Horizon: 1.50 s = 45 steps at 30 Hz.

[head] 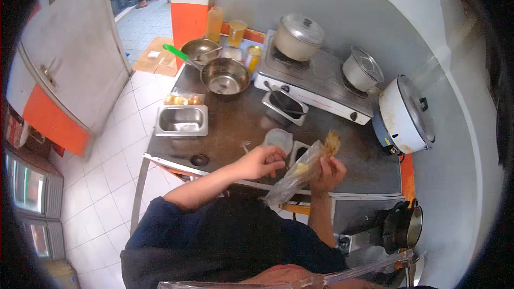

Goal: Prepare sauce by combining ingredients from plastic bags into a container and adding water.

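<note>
My right hand (329, 172) grips a clear plastic bag (292, 176) with yellowish, brownish contents; a straw-coloured bundle (331, 143) shows at its upper end. To the left of the bag, my left hand (263, 162) hovers over the table's near edge, fingers curled, with nothing plainly in it. Just beyond the hands are a translucent round container (278, 140) and a small metal pan (298, 151), partly hidden by the bag. A metal container (284, 106) with a dark ladle or spoon lies between these and the stove.
Behind stands a two-burner gas stove (317, 88) with two lidded pots (299, 38). A large lidded pot (407, 114) is at right. Metal bowls (225, 77), a green-handled utensil (175, 53) and a rectangular steel container (182, 121) are at left. A black ladle (198, 160) lies near the table edge.
</note>
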Each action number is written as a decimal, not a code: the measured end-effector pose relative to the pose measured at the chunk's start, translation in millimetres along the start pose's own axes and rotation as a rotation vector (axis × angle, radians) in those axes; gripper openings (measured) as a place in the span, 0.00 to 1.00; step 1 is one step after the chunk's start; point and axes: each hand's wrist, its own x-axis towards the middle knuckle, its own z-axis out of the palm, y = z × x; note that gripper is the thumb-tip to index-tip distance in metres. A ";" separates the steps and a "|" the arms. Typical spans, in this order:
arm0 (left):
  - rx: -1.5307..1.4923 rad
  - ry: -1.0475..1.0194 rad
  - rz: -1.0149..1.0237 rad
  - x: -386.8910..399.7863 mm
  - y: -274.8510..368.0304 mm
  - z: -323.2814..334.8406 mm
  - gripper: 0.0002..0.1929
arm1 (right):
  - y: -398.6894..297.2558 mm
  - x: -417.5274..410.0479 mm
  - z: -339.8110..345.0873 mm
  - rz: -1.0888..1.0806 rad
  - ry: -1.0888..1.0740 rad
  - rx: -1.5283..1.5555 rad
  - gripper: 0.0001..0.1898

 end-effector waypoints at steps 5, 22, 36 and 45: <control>-0.189 0.019 -0.066 -65.8 -7.1 -91.0 0.12 | -71.0 42.4 80.4 -0.178 -0.084 0.026 0.14; -0.191 0.677 -0.245 -244.3 -102.2 -277.1 0.06 | -141.1 1.5 232.8 0.169 -1.007 0.154 0.14; 0.441 0.640 -0.150 -189.1 -111.2 -295.5 0.10 | -189.0 -86.0 95.8 0.961 -0.477 -0.097 0.05; 0.606 0.811 -0.083 -167.4 -111.9 -285.6 0.13 | -184.0 -80.4 117.6 0.989 -0.488 0.051 0.05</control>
